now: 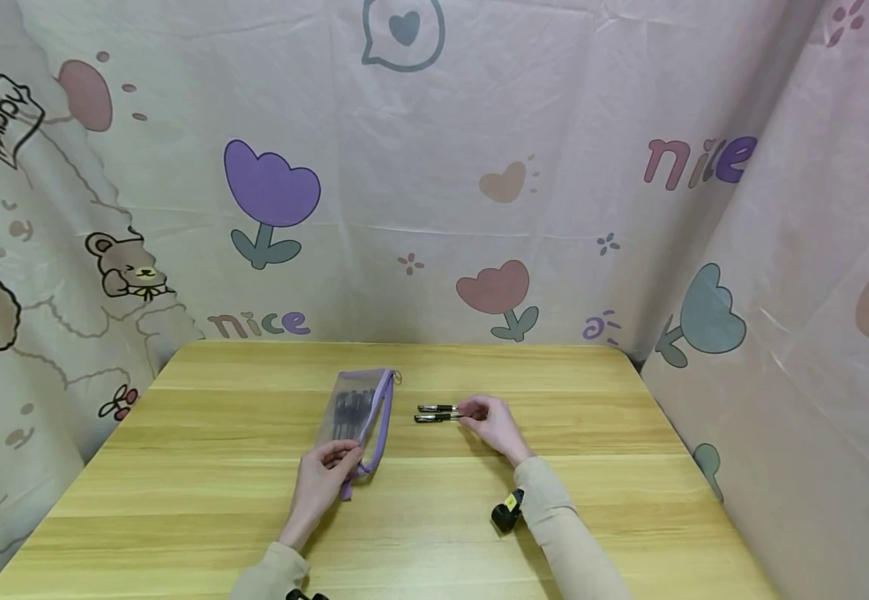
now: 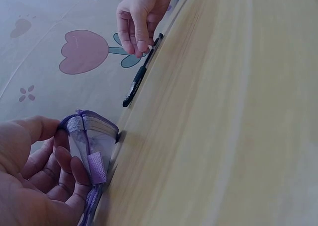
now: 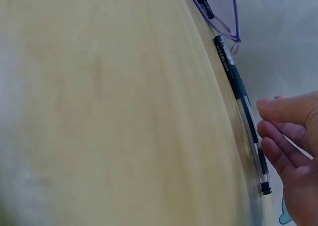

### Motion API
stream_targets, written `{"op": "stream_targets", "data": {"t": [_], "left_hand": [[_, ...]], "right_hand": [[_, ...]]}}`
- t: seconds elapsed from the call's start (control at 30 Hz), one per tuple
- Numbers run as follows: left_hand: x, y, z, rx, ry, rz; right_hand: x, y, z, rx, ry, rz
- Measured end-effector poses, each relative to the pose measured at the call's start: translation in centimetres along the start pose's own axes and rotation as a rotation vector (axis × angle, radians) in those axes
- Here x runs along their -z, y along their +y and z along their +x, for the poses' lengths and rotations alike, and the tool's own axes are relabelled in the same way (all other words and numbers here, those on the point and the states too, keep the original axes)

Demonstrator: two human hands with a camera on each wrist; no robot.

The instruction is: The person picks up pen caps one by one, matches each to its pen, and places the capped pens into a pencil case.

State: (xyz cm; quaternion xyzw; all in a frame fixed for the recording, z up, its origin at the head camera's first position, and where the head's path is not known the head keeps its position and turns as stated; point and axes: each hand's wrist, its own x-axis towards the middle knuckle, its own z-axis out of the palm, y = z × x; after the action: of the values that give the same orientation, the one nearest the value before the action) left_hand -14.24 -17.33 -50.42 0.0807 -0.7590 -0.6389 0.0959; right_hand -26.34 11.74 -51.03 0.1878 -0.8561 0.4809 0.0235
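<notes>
A see-through pencil case (image 1: 327, 427) with purple trim lies left of centre on the table, several dark pens (image 1: 354, 408) inside it. My left hand (image 1: 324, 477) pinches its near corner between thumb and index finger; the same corner shows as purple trim and mesh (image 2: 93, 131) in the left wrist view. To the right of the case, two black gel pens (image 1: 434, 417) lie side by side. My right hand (image 1: 491, 423) is at their right ends, with thumb and fingers slightly apart beside a pen (image 3: 238, 89) in the right wrist view. I see nothing gripped there.
The wood-grain table (image 1: 434, 533) carries all of this. A patterned cloth (image 1: 404, 108) hangs behind and along both sides. On my right wrist sits a small black camera (image 1: 506, 512), close to the table surface.
</notes>
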Motion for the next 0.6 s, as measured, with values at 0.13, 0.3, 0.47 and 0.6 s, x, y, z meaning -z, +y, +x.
{"op": "stream_targets", "data": {"t": [0.13, 0.3, 0.47, 0.6], "left_hand": [[0.01, -0.02, 0.03, 0.0, 0.0, 0.003], [0.05, -0.02, -0.01, 0.0, -0.002, 0.01], [0.09, 0.01, -0.03, -0.003, -0.004, 0.016], [0.11, -0.01, 0.01, -0.005, -0.002, 0.02]], "right_hand": [[0.05, -0.03, 0.02, -0.014, 0.018, -0.015], [0.03, 0.06, 0.26, -0.044, 0.033, -0.028], [0.09, 0.11, 0.44, -0.044, 0.031, -0.052], [0.02, 0.16, 0.47, -0.061, 0.012, -0.047]]}}
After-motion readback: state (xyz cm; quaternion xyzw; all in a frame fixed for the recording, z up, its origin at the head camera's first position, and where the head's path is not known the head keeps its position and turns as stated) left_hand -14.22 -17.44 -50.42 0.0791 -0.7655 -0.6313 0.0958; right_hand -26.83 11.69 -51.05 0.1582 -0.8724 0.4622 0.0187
